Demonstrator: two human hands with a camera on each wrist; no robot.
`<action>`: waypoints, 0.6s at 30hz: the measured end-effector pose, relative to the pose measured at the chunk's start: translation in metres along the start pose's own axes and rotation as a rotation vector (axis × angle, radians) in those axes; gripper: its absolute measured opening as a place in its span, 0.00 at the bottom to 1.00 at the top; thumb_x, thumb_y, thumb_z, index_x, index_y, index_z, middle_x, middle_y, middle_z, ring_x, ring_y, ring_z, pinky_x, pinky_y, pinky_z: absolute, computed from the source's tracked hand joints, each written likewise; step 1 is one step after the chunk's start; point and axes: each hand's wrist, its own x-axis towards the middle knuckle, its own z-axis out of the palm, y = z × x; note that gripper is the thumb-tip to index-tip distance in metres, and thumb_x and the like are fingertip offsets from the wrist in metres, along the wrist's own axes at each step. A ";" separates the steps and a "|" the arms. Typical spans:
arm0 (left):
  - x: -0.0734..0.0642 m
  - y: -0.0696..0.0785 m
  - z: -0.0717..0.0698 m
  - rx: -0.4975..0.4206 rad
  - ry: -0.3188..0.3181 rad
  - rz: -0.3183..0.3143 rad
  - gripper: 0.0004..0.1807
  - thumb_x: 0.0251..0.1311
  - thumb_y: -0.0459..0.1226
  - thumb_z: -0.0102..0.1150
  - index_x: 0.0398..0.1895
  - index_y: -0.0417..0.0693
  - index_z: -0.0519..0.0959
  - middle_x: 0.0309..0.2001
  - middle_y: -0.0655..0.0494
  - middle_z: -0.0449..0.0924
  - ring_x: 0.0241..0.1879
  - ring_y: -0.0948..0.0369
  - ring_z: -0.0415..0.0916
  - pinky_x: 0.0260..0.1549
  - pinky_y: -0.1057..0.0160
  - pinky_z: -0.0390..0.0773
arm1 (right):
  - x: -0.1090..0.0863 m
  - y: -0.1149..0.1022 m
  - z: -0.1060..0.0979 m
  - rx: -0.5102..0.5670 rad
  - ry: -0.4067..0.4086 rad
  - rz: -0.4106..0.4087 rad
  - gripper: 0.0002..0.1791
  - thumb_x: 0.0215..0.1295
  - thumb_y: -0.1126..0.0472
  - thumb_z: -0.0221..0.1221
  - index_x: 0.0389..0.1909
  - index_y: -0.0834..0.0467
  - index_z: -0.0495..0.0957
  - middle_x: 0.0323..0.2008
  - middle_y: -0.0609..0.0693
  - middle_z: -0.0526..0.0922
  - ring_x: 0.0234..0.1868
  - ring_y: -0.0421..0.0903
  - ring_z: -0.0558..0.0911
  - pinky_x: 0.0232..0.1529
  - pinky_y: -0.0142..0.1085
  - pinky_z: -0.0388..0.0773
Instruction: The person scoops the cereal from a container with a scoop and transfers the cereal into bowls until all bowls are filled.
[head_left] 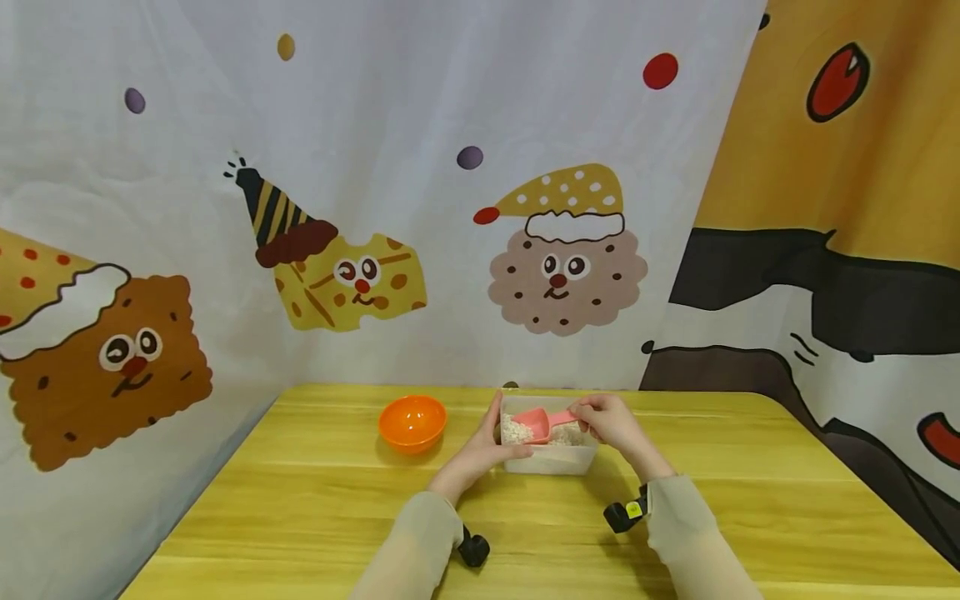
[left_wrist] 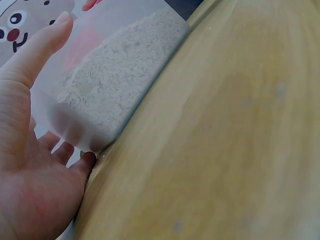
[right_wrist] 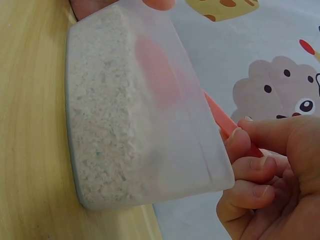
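Observation:
A translucent white plastic container stands on the table, partly filled with pale flakes that look like oats. My left hand grips its left end, thumb along the front wall and fingers round the far side. My right hand pinches the handle of a pink scoop between thumb and fingers, at the container's right end. The scoop's bowl lies inside the container, over the flakes toward the left. In the right wrist view the scoop's handle slants out over the rim, its bowl showing blurred through the wall.
An orange bowl stands on the wooden table to the left of the container. Behind the table's far edge hangs a white curtain printed with cartoon biscuits and cheese. Each wrist wears a black camera.

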 end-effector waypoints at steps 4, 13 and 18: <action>-0.001 0.000 0.001 0.004 -0.007 0.003 0.63 0.50 0.45 0.74 0.78 0.64 0.35 0.77 0.48 0.35 0.74 0.46 0.40 0.66 0.38 0.48 | 0.000 0.003 0.000 -0.001 -0.002 0.009 0.13 0.71 0.63 0.53 0.41 0.70 0.80 0.18 0.50 0.73 0.12 0.39 0.60 0.15 0.30 0.58; 0.000 0.004 -0.002 -0.027 0.001 0.016 0.63 0.50 0.44 0.74 0.78 0.69 0.35 0.78 0.50 0.35 0.74 0.47 0.41 0.66 0.39 0.50 | 0.005 0.001 -0.003 -0.009 -0.017 -0.030 0.14 0.72 0.61 0.53 0.41 0.68 0.80 0.18 0.49 0.73 0.12 0.38 0.59 0.15 0.30 0.57; 0.000 0.004 -0.003 -0.017 -0.013 0.005 0.63 0.50 0.44 0.74 0.78 0.65 0.34 0.77 0.48 0.34 0.74 0.46 0.41 0.66 0.39 0.50 | 0.005 0.001 -0.003 0.000 -0.031 0.017 0.14 0.73 0.61 0.53 0.44 0.69 0.79 0.19 0.50 0.73 0.13 0.39 0.60 0.16 0.31 0.59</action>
